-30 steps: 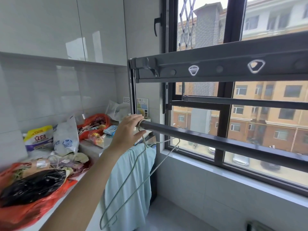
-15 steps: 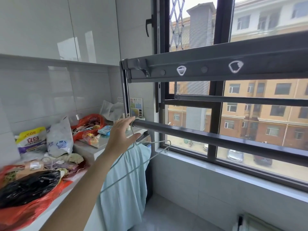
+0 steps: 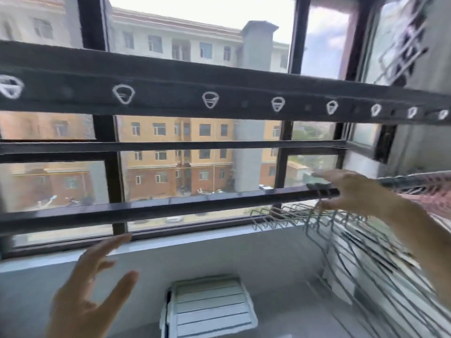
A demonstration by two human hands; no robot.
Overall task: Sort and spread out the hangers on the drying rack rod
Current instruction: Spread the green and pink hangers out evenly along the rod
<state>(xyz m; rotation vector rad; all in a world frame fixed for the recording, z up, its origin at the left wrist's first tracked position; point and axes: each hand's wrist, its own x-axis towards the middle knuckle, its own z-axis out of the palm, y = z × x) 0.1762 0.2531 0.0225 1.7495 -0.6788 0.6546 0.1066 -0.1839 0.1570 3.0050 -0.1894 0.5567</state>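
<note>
The right hand (image 3: pixel 351 191) at 3 o'clock reaches over the rod (image 3: pixel 170 208), grip loosely curled among bunched wire hangers (image 3: pixel 341 230); whether it holds one, I cannot tell. The left hand (image 3: pixel 90 296) at 7 o'clock hovers open-fingered and empty below the rod

Bare hands (image 3: pixel 90 301), sleeveless forearms
</note>
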